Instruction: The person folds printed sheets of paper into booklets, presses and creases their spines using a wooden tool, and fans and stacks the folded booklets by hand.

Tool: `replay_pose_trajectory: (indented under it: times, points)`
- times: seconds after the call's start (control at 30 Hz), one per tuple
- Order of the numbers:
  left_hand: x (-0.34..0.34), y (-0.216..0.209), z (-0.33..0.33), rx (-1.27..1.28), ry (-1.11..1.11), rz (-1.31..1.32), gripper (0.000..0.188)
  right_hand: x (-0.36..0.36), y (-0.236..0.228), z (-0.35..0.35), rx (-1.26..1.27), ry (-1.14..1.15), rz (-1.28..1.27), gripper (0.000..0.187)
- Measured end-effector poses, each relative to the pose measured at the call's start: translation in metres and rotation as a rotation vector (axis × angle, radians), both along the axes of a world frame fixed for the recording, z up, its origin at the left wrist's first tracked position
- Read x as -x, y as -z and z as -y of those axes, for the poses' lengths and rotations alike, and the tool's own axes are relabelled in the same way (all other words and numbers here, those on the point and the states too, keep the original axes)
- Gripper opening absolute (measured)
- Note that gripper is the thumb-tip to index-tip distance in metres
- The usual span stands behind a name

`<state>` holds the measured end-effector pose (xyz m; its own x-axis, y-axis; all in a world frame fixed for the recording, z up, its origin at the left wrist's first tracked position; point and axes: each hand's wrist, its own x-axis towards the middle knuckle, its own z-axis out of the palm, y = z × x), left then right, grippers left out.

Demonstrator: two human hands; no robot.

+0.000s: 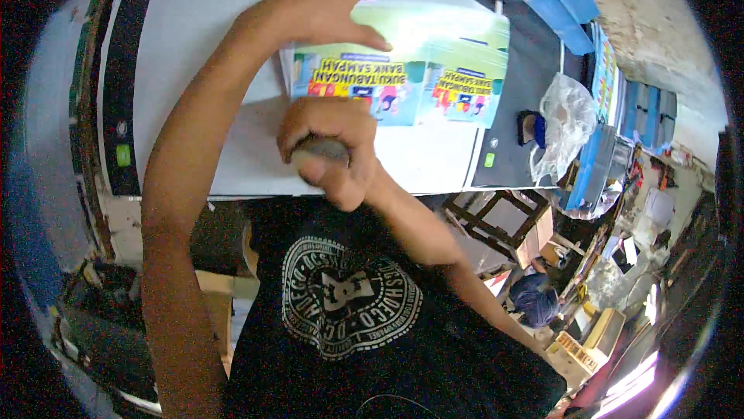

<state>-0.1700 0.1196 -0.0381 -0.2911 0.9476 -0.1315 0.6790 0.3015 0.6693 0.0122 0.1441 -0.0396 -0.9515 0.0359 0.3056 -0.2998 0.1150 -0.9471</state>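
A stack of colourful printed booklet covers [457, 62], green, yellow and blue, lies on a white work surface [194, 55], with the print upside down to me. My left hand [329, 12] reaches over the stack's left end. Its thumb and fingers are spread apart, the thumb resting on the top sheet. Closer to me, my right hand [333, 148] is closed in a fist beside the stack's near edge. It grips a grey, round-ended object [325, 149]; the rest of that object is hidden in the fist, so its kind does not show.
Right of the stack, a crumpled clear plastic bag [566, 120] and a small dark blue item [532, 129] lie on the black part of the table. Blue folded sheets [566, 12] are at the far right. A wooden frame [496, 221] stands below the table's near edge.
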Motion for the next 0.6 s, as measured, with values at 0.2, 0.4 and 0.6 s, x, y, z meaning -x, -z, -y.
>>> replay_pose_trajectory:
  times: [0.2, 0.4, 0.6]
  points:
    - [-0.005, 0.002, 0.005, -0.042, -0.098, -0.066, 0.075, -0.053, -0.021, -0.074, 0.115, 0.616, -0.045, 0.041]
    - [-0.001, -0.002, 0.007, -0.001, -0.070, -0.056, 0.076, -0.071, -0.047, -0.242, 0.006, 1.227, -0.257, 0.035]
    - [-0.005, -0.002, -0.002, -0.012, -0.081, -0.051, 0.079, -0.058, -0.004, -0.298, 0.135, 1.190, -0.120, 0.037]
